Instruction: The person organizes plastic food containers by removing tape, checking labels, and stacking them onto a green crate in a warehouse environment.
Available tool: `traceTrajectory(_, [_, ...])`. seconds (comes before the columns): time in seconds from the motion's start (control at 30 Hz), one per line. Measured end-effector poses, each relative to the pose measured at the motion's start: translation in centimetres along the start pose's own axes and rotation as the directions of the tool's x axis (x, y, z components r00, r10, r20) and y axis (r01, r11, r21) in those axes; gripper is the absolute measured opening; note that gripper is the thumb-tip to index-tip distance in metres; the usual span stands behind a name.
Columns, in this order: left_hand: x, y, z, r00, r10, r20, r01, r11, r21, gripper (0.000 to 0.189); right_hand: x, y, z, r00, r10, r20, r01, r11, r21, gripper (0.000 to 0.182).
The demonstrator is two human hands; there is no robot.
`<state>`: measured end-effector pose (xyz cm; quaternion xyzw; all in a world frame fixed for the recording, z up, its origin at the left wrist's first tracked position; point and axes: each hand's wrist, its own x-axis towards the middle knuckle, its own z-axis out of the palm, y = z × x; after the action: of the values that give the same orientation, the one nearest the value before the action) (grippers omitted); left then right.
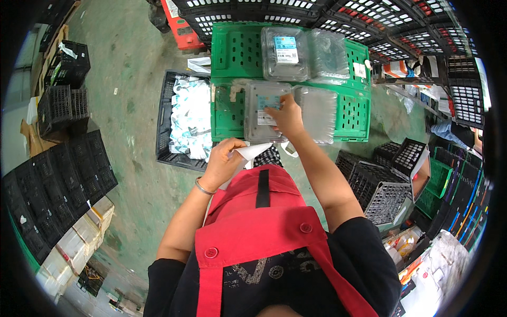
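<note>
My left hand (pixel 225 163) pinches a strip of white paper (pixel 255 150), which looks like label backing, in front of the red apron (pixel 261 226). With fingers apart, my right hand (pixel 287 115) touches the blue-and-white label (pixel 266 119) on the lid of a clear plastic clamshell box (pixel 253 132). This box lies on the near part of a green plastic crate surface (pixel 227 107). To its right is a row of nested clear plastic boxes (pixel 319 115). Farther back lie another labelled clamshell box (pixel 271 71) and more nested clear boxes (pixel 328 55).
A black crate (pixel 161 130) left of the green surface holds many blue-and-white packets or labels (pixel 190 119). Black mesh crates (pixel 241 16) stand along the far side. Grey crates (pixel 384 198) are at the right, black crates (pixel 63 186) at the left. A person's leg (pixel 449 132) shows at far right.
</note>
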<state>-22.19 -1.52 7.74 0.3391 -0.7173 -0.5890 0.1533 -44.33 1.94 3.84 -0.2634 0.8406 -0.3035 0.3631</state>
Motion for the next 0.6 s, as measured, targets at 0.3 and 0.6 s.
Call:
traceTrajectory(0.3, [0.1,1.6,-1.0,0.995,-0.089,0.038,0.091,0.995,-0.033,0.020,-4.0,-1.8,-4.9,0.924,-0.194,-0.330,-0.044,0.803,-0.595,0.101])
traceTrajectory(0.6, [1.7,3.3,-0.6,0.998,-0.065,-0.003,0.065,0.996,-0.063,0.017,-5.0,3.0,-7.6,0.866,-0.187,-0.463,0.013,0.935,-0.353,0.070])
